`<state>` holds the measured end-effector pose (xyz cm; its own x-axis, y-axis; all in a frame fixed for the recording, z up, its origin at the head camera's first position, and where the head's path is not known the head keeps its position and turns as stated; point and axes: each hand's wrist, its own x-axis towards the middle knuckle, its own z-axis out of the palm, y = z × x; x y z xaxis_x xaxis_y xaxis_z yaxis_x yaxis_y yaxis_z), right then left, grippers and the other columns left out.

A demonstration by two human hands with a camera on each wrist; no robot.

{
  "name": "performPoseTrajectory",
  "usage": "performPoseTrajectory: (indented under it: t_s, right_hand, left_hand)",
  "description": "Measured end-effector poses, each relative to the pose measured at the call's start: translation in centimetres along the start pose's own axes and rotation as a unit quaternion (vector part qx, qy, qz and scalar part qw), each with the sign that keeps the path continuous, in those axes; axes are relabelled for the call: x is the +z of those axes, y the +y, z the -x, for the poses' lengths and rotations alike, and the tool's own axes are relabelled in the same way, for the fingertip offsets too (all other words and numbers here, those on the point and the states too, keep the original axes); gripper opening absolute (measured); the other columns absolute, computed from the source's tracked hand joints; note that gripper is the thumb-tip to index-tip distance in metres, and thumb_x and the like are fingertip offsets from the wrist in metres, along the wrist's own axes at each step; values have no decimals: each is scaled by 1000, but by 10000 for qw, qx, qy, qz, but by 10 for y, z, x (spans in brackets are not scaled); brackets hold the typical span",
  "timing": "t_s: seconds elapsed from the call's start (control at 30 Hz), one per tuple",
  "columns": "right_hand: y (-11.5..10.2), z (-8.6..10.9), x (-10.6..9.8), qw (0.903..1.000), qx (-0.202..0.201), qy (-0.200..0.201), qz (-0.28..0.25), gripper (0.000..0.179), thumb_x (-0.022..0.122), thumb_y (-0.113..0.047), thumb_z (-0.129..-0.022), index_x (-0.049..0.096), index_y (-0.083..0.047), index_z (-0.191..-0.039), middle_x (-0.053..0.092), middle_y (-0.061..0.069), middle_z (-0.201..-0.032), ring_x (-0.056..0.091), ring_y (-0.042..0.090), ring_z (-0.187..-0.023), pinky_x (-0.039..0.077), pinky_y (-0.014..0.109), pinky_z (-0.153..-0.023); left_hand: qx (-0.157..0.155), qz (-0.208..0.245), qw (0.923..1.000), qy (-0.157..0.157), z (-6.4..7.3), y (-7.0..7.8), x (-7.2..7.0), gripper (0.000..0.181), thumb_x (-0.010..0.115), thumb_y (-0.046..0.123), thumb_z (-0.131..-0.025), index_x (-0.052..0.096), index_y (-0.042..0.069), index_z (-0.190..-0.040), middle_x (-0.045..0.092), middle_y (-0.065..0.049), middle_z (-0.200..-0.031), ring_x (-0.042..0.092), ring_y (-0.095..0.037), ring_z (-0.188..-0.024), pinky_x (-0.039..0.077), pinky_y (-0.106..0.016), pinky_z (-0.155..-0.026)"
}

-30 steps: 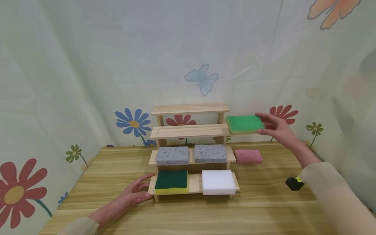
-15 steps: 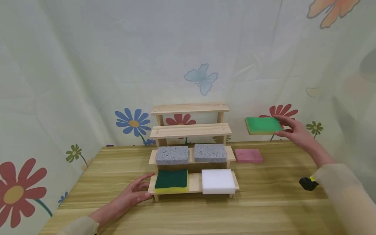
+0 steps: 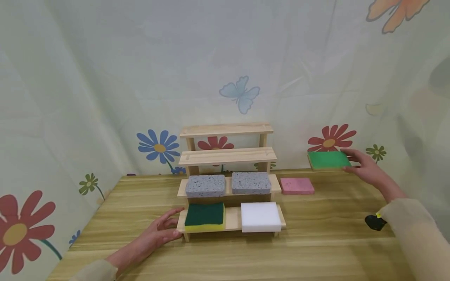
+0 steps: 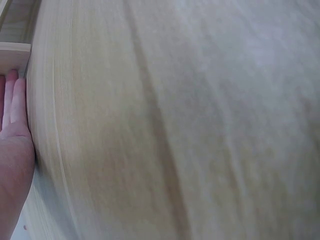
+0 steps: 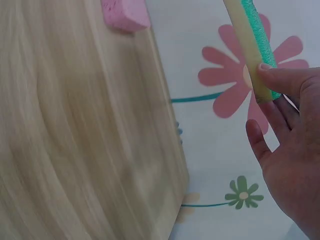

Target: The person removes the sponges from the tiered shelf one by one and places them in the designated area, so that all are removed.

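My right hand (image 3: 367, 171) pinches the right end of a bright green and yellow sponge (image 3: 328, 160), held level in the air right of the wooden step rack (image 3: 226, 156). In the right wrist view, the thumb lies on the yellow side of the sponge (image 5: 252, 50). My left hand (image 3: 154, 234) touches the left end of the rack's lowest step, its fingers fairly straight in the left wrist view. On that step lie a dark green and yellow sponge (image 3: 205, 216) and a white sponge (image 3: 261, 217). Two grey speckled sponges (image 3: 205, 185) sit one step higher.
A pink sponge (image 3: 297, 186) lies on the wood-grain table (image 3: 316, 249), right of the rack. The rack's two upper steps are bare. Behind the table hangs a flowered curtain (image 3: 291, 97). A small black object (image 3: 375, 222) shows by the right sleeve.
My right hand has carried the green sponge rightward, away from the rack, and lowered it slightly over the last half second. The left hand and the sponges on the rack stay put.
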<state>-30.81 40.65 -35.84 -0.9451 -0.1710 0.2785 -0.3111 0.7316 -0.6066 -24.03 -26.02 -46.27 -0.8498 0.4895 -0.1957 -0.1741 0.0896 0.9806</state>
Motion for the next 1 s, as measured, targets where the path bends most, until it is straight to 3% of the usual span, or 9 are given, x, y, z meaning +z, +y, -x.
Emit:
performPoseTrajectory:
  t_s: [0.07, 0.17, 0.27, 0.47, 0.83, 0.97, 1.0]
  right_hand:
    - [6, 0, 0, 10000, 62, -71, 33, 66, 60, -14, -98, 27, 7, -151, 35, 36, -147, 41, 53, -125, 44, 7, -80]
    - [17, -1, 2, 9995, 204, -179, 149, 68, 60, -16, -98, 24, 6, -152, 33, 37, -147, 40, 54, -125, 54, 39, -93]
    - [28, -2, 4, 9989, 278, -319, 178, 68, 60, -13, -97, 23, 8, -151, 31, 39, -147, 39, 57, -125, 41, 68, -98]
    - [42, 0, 9, 9981, 360, -493, 115, 66, 59, -8, -95, 27, 11, -149, 32, 40, -146, 40, 57, -124, 38, 68, -97]
    - [68, 7, 21, 9956, 492, -758, 235, 65, 61, -12, -95, 29, 8, -149, 31, 39, -145, 43, 60, -122, 40, 70, -97]
    - [75, 10, 26, 9964, 346, -758, 133, 64, 62, -10, -94, 30, 9, -147, 32, 37, -144, 46, 58, -120, 52, 35, -91]
    - [77, 11, 27, 9967, 277, -752, 94, 63, 62, -9, -94, 31, 11, -146, 32, 38, -143, 46, 59, -119, 52, 35, -91]
  left_hand:
    - [3, 18, 10000, 0, 0, 0, 0, 73, 59, 15, -98, 18, 19, -158, 54, -6, -140, 57, -12, -122, 53, -30, -101]
    - [5, 32, 10000, -4, 0, 0, 0, 73, 59, 15, -98, 18, 19, -158, 54, -5, -139, 57, -12, -121, 53, -29, -100]
    - [3, 34, 10000, -2, 0, 0, 0, 73, 59, 15, -98, 18, 20, -158, 54, -5, -139, 57, -12, -121, 53, -29, -100]
    - [-22, 0, 10000, -4, 1, 0, 0, 72, 58, 15, -99, 18, 20, -159, 54, -4, -139, 56, -11, -122, 53, -29, -100]
    - [29, -37, 10000, -66, 0, -1, -1, 71, 56, 15, -100, 17, 21, -159, 55, -3, -138, 56, -11, -122, 52, -28, -100]
    - [31, -37, 10000, -83, 1, -1, -1, 71, 56, 15, -100, 17, 21, -159, 55, -3, -138, 56, -11, -122, 52, -28, -101]
    - [26, -26, 10000, -78, 1, -1, -1, 71, 57, 15, -100, 17, 21, -159, 55, -3, -138, 56, -11, -122, 52, -28, -101]
